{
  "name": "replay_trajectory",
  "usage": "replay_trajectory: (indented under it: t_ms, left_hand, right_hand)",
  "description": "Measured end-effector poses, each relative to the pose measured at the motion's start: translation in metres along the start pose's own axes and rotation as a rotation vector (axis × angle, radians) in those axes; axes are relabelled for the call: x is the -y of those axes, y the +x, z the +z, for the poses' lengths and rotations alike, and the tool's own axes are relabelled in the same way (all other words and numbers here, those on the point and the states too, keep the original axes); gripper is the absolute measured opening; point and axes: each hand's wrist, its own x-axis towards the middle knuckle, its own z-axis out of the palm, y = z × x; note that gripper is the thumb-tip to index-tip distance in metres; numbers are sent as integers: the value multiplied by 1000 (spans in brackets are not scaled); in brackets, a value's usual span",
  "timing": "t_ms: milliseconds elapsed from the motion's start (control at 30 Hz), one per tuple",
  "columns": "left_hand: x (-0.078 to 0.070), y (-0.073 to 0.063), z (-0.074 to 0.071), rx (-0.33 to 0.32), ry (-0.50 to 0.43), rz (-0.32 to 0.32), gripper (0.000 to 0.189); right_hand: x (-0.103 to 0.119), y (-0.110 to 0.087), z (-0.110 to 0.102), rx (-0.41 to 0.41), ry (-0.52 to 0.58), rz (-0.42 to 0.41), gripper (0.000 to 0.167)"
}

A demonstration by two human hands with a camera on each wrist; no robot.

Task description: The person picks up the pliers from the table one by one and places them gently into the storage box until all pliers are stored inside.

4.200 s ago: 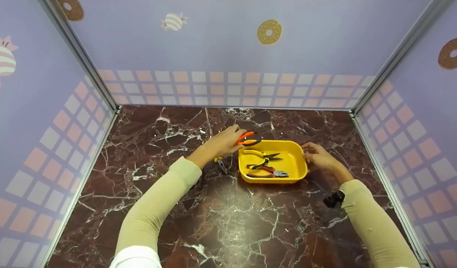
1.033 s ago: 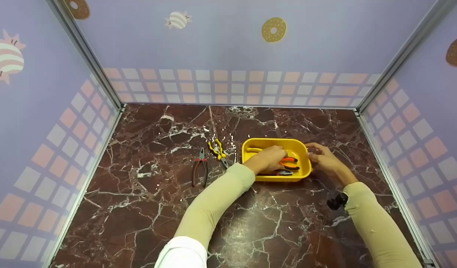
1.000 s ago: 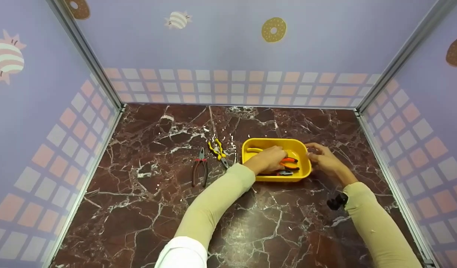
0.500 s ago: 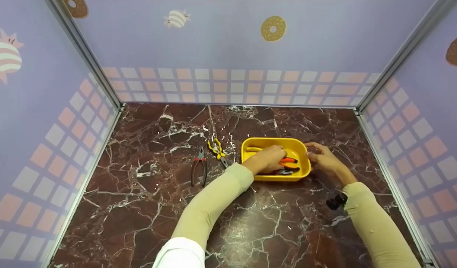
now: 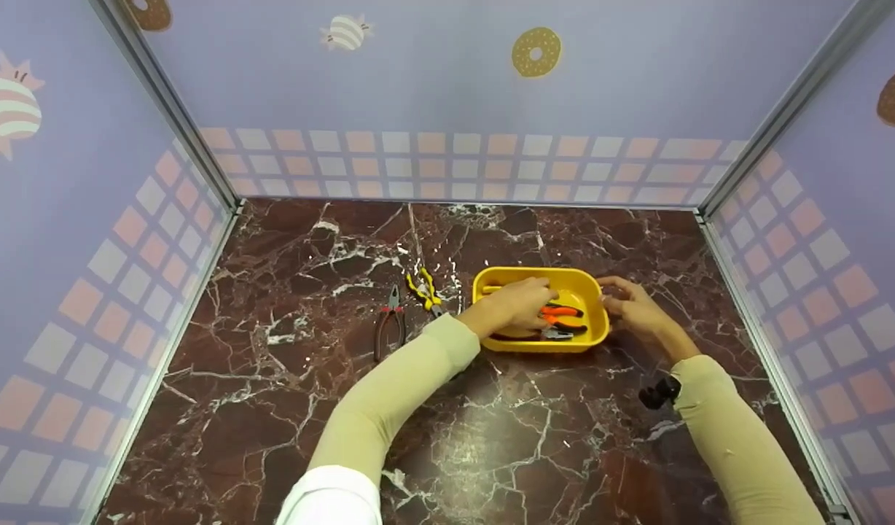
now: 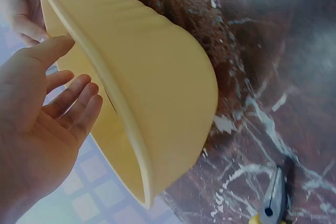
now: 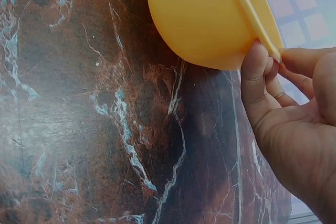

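Observation:
A yellow plastic basin (image 5: 546, 345) stands on the marble surface. My left hand (image 5: 522, 302) is over its left half; in the left wrist view its fingers (image 6: 79, 100) are loosely bent and hold nothing. Just right of that hand, orange-and-black-handled pliers (image 5: 562, 311) lie inside the basin. Below them shows the metal head of another pair of pliers (image 5: 557, 335), and a yellow handle (image 5: 493, 289) peeks out at the basin's left; the hand covers the rest. At the right end, my right hand (image 5: 635, 313) pinches the basin's rim (image 7: 265, 38) between thumb and fingers.
Left of the basin lie two pliers on the marble: dark-handled pliers (image 5: 391, 324) and yellow-and-black pliers (image 5: 425, 292), the latter partly behind my left sleeve. Patterned walls (image 5: 447, 168) enclose the surface at the back and both sides.
The orange pliers, held at the basin's left edge at first, were carried into it and let go. My left hand has since drawn slightly left. The right hand stays at the rim.

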Motion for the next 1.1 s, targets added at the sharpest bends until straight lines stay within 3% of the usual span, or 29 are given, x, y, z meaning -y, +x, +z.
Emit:
replay_trajectory:
  t_ms: [267, 733, 1100]
  left_hand:
    - [9, -12, -5, -13, -42, -16, 61]
    - [19, -21, -7, -4, -68, -49, 66]
    - [34, -32, -13, -67, 12, 7, 63]
  right_hand:
    - [2, 0, 0, -7, -16, 10, 46]
    - [-2, 2, -1, -2, -24, -5, 44]
    - [-1, 2, 0, 3, 2, -8, 45]
